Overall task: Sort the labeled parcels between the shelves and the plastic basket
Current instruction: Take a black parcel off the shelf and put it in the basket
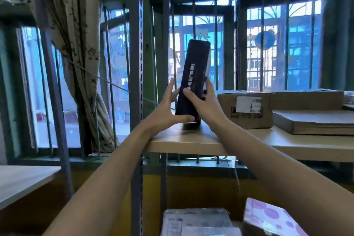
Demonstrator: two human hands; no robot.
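A tall black box (194, 71) with white print down its side stands on end, tilted a little to the left, at the left end of the wooden shelf board (191, 142). My left hand (166, 109) presses its left side and lower front with the fingers spread. My right hand (203, 101) grips its right side, thumb across the front. The plastic basket is not in view.
To the right on the same board sit a brown carton with a white label (247, 109) and flat cardboard parcels (314, 120). Grey slotted uprights (136, 63) frame the shelf. Below lie a grey parcel (195, 220) and a pink dotted one (272, 218). Barred windows stand behind.
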